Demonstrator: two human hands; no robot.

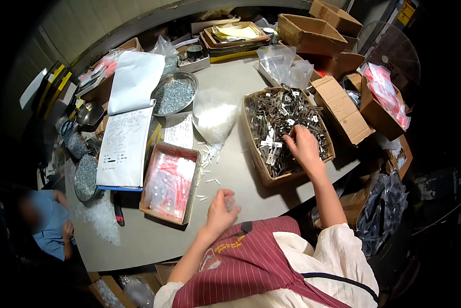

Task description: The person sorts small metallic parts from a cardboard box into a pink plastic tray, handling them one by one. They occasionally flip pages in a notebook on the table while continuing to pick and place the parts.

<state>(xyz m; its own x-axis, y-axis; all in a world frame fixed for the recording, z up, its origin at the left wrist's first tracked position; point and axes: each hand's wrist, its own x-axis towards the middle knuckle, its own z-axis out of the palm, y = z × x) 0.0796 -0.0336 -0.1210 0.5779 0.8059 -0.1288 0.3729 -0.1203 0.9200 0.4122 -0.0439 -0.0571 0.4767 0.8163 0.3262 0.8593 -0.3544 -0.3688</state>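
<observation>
**Right hand in the box of metal parts, left hand curled at the table's near edge**

The grey table (240, 169) fills the middle of the frame, crowded toward its top and left. An open notebook (125, 128) with a white page lifted lies at left of centre. Right of centre stands a cardboard box (265, 172) heaped with small shiny metal parts (276, 115). Below the notebook, at lower centre-left, a shallower box (170, 183) holds clear bags with red pieces inside. A clear plastic bag of white pieces (213, 117) rests between the two boxes, with loose white pieces (208, 156) spilling from it across the table toward the lower centre. A round metal bowl of small grey hardware (174, 94) sits at upper centre-left, just above the bag.

The right hand (302, 145) lies inside the parts box, palm down, fingers bent into the metal parts; whether it pinches one I cannot tell. The left hand (221, 206), at lower centre, is curled with fingers drawn together around something small and pale that is barely visible.

Another person in a blue sleeve (48, 228) sits at the lower left edge.
</observation>
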